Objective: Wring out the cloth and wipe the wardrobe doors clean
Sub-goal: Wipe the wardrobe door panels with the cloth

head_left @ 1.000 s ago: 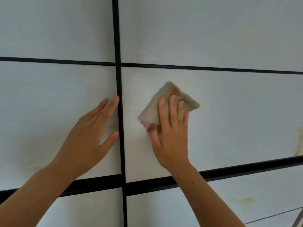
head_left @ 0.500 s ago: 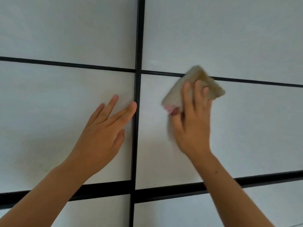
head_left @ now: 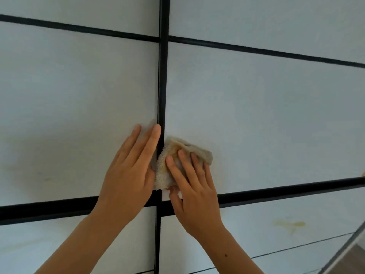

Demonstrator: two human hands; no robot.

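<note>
cloth (head_left: 178,155) under right hand (head_left: 194,191) fingers – beside left hand (head_left: 130,175); touching

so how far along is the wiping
Wringing looks done: the cloth is on the door. In hand: right hand presses it beside the black centre strip, left hand flat on the other door. Left: the yellow stain on the lower panel, faint marks far left.

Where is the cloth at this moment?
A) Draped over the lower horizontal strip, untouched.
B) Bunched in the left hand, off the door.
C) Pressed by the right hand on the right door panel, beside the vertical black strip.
C: the right hand lays straight fingers on the folded cloth, pressing it to the right door panel beside the vertical black strip; the left hand rests bare on the left door panel.
</note>
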